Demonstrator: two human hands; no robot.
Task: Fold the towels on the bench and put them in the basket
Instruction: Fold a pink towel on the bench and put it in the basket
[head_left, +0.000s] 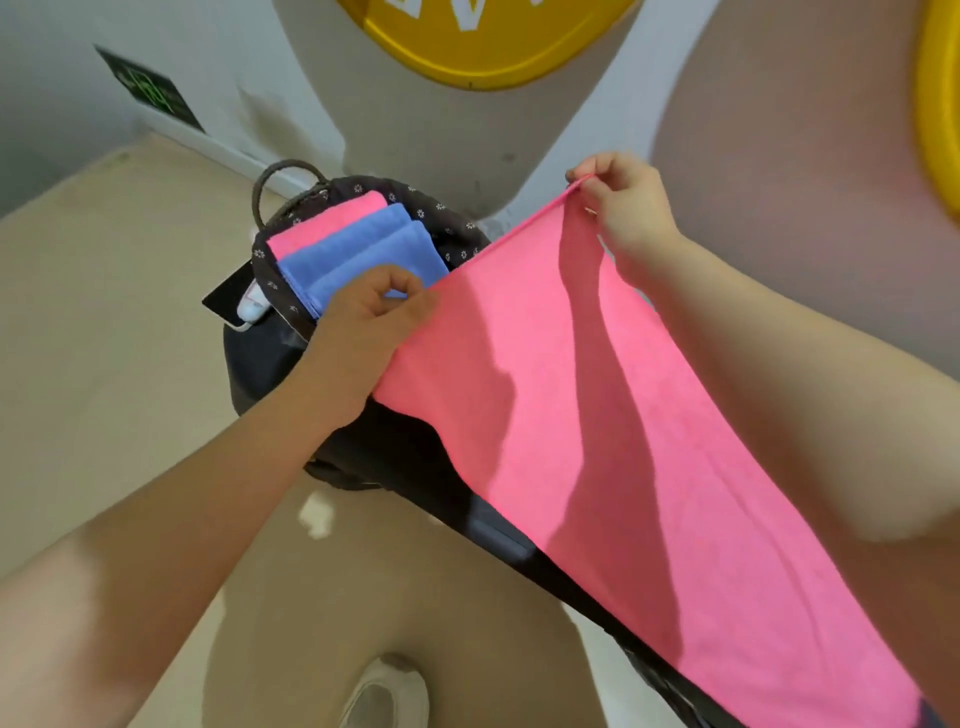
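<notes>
Both hands pinch a long pink cloth towel (597, 415): left hand (363, 322) and right hand (623, 208) fingers clamped on its top corners. It hangs over the dark bench (405, 457) beside the dark flowered fabric basket (457, 228)

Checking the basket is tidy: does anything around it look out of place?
Yes: a black card and a small white item are wedged at the basket rim beside the folded towels, sticking out.

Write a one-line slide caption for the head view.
Both hands, left and right, pinch a spread pink towel beside a basket holding folded towels.
</notes>
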